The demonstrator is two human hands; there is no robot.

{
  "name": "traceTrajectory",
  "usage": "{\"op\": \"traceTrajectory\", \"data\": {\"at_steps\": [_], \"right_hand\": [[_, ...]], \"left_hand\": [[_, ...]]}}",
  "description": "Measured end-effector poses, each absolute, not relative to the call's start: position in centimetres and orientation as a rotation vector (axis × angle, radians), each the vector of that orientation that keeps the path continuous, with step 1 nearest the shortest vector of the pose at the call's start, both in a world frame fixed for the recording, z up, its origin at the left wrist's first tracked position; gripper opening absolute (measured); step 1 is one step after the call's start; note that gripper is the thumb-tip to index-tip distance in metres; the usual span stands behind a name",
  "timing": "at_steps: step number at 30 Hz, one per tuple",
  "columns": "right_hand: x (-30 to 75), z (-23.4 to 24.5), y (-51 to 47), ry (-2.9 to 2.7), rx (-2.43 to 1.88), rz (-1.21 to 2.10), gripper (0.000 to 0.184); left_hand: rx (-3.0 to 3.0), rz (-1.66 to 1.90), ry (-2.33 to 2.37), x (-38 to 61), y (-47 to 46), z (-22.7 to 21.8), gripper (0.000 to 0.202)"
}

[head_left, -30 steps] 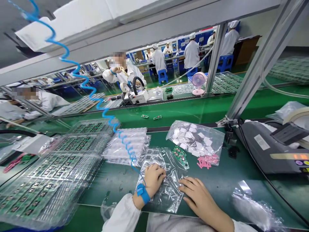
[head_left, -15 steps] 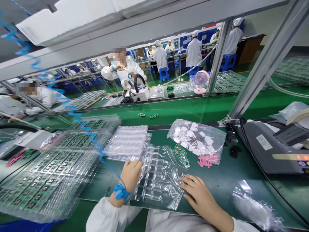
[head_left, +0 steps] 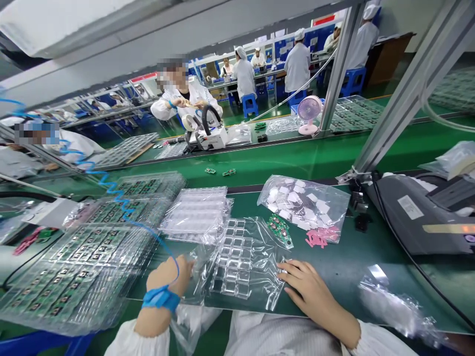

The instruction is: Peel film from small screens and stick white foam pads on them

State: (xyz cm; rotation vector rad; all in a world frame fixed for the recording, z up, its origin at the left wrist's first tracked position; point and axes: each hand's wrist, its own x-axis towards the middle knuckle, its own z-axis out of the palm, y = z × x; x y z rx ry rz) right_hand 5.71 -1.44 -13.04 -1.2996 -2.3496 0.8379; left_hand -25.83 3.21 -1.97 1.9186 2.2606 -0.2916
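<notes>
Head camera, looking down at a green desk (head_left: 334, 277). The left hand (head_left: 168, 278), wearing a blue wrist strap (head_left: 161, 298), has its fingers curled tight around the left edge of a clear plastic bag (head_left: 264, 291). The right hand (head_left: 309, 291) lies flat with its fingers released and spread, pressing on the bag's right edge. Inside the bag, between the hands, lies a clear compartment tray (head_left: 232, 264). Just beyond it are a small green circuit board (head_left: 280, 230) and a bag of white squares (head_left: 304, 202). Stacked trays of boards (head_left: 81, 267) lie to the left.

Bare green mat (head_left: 336, 269) lies open at centre-right; stacked trays (head_left: 74, 267) block the left, a black machine (head_left: 401, 235) the right.
</notes>
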Motion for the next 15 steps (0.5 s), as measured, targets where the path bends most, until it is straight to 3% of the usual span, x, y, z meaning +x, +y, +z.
{"op": "traceTrajectory", "data": {"at_steps": [2, 4, 6, 10, 15], "right_hand": [[5.7, -13.2, -1.5, -2.335, -1.294, 0.845, 0.031], [5.8, -13.3, -1.5, -2.320, -1.292, 0.852, 0.030], [5.8, -13.4, -1.5, -2.306, -1.286, 0.858, 0.029], [5.9, -13.1, -1.5, -2.277, -1.275, 0.857, 0.029], [5.8, -12.6, -1.3, -2.257, -1.262, 0.822, 0.030]], "left_hand": [[2.064, -0.284, 2.072, -23.0, 2.3, -1.8, 0.031], [2.168, -0.293, 1.782, -20.0, 1.2, -2.7, 0.014], [2.181, -0.311, 1.593, -17.7, 0.3, -4.3, 0.016], [2.123, -0.267, 1.527, -16.5, -0.4, -7.2, 0.005], [2.051, -0.059, 1.438, -19.4, 0.9, -6.9, 0.017]]}}
